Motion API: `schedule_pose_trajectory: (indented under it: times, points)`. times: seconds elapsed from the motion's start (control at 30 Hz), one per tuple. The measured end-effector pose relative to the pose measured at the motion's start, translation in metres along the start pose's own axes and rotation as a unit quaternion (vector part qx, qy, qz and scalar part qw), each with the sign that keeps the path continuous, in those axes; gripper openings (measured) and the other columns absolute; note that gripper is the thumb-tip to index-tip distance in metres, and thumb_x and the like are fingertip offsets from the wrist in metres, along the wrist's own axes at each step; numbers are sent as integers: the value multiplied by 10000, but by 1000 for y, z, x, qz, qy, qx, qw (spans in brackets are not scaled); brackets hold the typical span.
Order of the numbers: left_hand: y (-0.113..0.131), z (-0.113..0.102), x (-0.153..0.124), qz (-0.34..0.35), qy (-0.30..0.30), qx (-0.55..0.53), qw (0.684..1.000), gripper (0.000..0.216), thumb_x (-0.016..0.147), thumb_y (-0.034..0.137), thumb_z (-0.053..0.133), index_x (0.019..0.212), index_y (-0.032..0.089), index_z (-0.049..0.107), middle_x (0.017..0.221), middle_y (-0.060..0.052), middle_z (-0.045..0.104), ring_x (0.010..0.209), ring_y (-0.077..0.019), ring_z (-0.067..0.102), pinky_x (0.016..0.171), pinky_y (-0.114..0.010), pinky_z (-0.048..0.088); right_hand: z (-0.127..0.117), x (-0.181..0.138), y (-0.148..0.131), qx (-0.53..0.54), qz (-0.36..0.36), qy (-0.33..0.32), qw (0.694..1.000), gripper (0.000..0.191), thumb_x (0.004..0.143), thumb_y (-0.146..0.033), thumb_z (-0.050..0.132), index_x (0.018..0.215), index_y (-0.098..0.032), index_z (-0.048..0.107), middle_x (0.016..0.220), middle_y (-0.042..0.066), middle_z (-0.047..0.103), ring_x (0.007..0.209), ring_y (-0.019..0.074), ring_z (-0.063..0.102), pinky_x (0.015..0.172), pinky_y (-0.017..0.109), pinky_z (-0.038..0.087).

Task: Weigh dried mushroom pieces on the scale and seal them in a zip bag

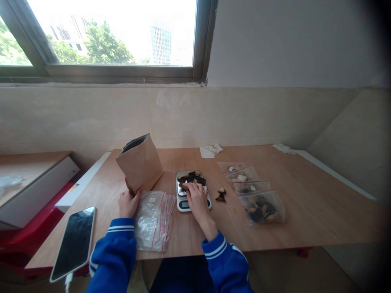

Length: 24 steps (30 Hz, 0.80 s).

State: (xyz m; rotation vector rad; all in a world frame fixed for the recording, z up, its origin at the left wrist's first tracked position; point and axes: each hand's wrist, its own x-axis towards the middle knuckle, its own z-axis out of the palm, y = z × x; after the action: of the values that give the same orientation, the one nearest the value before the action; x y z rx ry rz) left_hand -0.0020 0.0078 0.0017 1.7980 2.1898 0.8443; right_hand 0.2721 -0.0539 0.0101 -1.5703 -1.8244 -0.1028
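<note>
Dried pieces point(192, 178) under right hand point(197, 197) on scale point(181, 203).

No legible text, small labels in the zip bags point(244, 179) too blurred to read

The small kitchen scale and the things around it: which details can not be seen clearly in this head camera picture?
- Small silver kitchen scale: its display is too small to read, and the right hand covers part of it.
- Dark dried pieces on the scale: too small to identify.
- Brown paper bag, touched by the left hand: its contents lie hidden in the dark opening.
- Black phone: its screen is dark.
- Filled zip bags: labels too small to read.
</note>
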Motion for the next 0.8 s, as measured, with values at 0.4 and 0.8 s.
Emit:
schedule_pose_trajectory:
  times: [0.4,0.8]
  points:
    - [1,1,-1,4,21,-32,999,536,761,629,439,935,153,614,811,-109,664,808,-279,616,724,-368,461,-26,-8,14,63,73,76,992,273,870,-159,458,1081,-227,618,1147,79,608,1022,235,516,863,372,347]
    - [0,4,-1,22,89,-133,987,616,699,601,580,1117,152,530,1011,-120,627,1001,-298,582,842,-431,467,-31,-28,22,66,65,41,995,224,862,-215,530,1050,-249,648,1106,75,573,1002,244,495,874,396,357]
